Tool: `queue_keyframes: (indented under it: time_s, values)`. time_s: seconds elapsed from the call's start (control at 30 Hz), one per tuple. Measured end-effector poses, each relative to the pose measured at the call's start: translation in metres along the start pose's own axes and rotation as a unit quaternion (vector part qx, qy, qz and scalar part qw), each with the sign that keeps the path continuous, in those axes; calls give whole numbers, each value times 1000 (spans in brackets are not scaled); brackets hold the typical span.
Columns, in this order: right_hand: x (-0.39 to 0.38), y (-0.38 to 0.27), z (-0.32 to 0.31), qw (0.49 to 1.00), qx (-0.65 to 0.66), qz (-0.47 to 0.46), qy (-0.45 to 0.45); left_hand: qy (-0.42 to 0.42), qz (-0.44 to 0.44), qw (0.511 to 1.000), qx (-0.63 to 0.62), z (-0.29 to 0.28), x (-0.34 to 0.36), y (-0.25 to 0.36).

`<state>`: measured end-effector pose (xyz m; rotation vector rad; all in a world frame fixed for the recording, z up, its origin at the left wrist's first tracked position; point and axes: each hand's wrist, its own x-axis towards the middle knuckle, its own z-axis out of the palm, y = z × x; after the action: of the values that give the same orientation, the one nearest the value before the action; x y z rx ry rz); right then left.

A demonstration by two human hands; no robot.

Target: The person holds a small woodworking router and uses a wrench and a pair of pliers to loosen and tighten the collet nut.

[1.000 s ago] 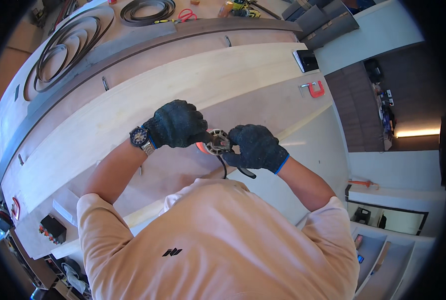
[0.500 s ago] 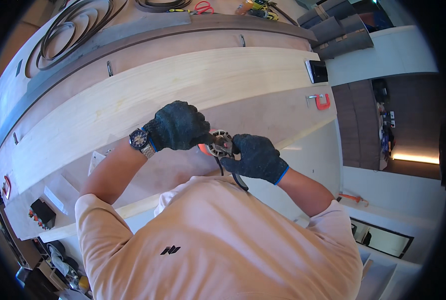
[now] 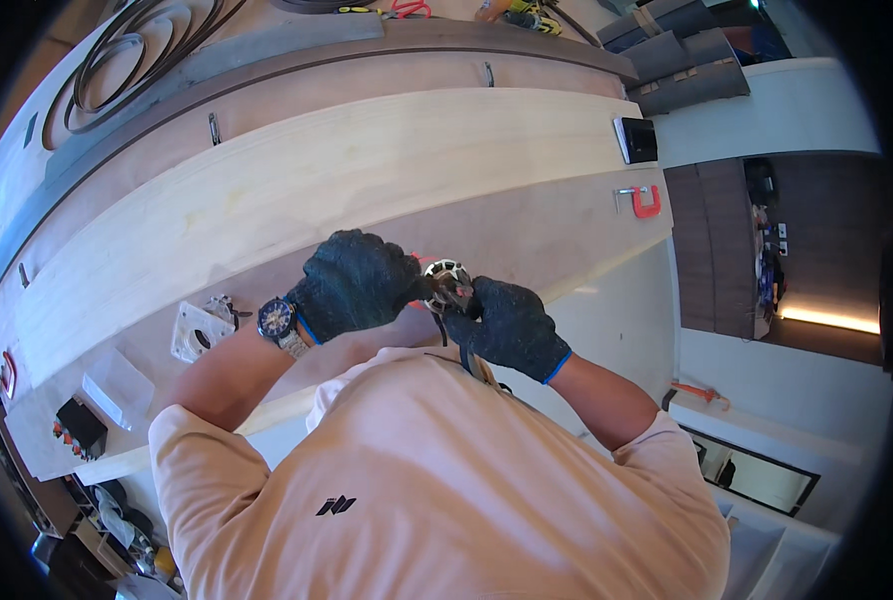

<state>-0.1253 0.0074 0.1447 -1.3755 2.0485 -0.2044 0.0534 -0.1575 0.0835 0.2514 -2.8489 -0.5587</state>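
Observation:
In front of my chest I hold a small round power tool (image 3: pixel 449 284), its end with a pale slotted ring turned up and a bit of red body beside it. A dark cord hangs below it. My right hand (image 3: pixel 517 328), in a dark work glove, is closed on the tool's right side, thumb and fingers at its end. My left hand (image 3: pixel 352 283), gloved too, is closed in a fist with its fingertips at the tool's left edge. Whatever it grips is hidden. A wristwatch (image 3: pixel 277 317) sits on my left wrist.
A long pale board (image 3: pixel 297 165) lies across the workbench. A whitish plate-like part (image 3: pixel 199 332), a clear plastic box (image 3: pixel 119 388) and a black case (image 3: pixel 82 428) are left. A red clamp (image 3: pixel 647 202) and a black-and-white box (image 3: pixel 636 140) are right. Coiled edging strips (image 3: pixel 137 60) lie far left.
Both hands and the power tool have shifted slightly downward, with my left hand tilting a little. The whitish part beside my left wrist shows more fully. The tool stays between my hands.

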Motion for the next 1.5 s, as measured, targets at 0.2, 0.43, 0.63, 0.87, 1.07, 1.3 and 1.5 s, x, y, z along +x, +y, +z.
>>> queue_keyframes:
  time_s: [0.2,0.43,0.63,0.87,1.07,1.3,1.5]
  values:
    - [-7,1,8,999,21,30,22,5,-78,995,-55,0,-12,28]
    - [-11,-3,4,999,1,37,-1,6,-123,990,-75,1,-17,36]
    - [-9,24,-17,986,50,-40,-156,13,-97,993,-68,-3,-17,37]
    - [-1,39,-3,983,45,11,-176,20,-104,994,-30,9,-19,46]
    - [1,32,2,974,151,1,-168,45,-182,980,-62,18,-26,65]
    - [-16,5,-12,989,64,22,-130,40,-202,977,-58,7,-24,70]
    - [-42,-9,9,998,-30,18,49,44,-110,990,-72,1,-5,50]
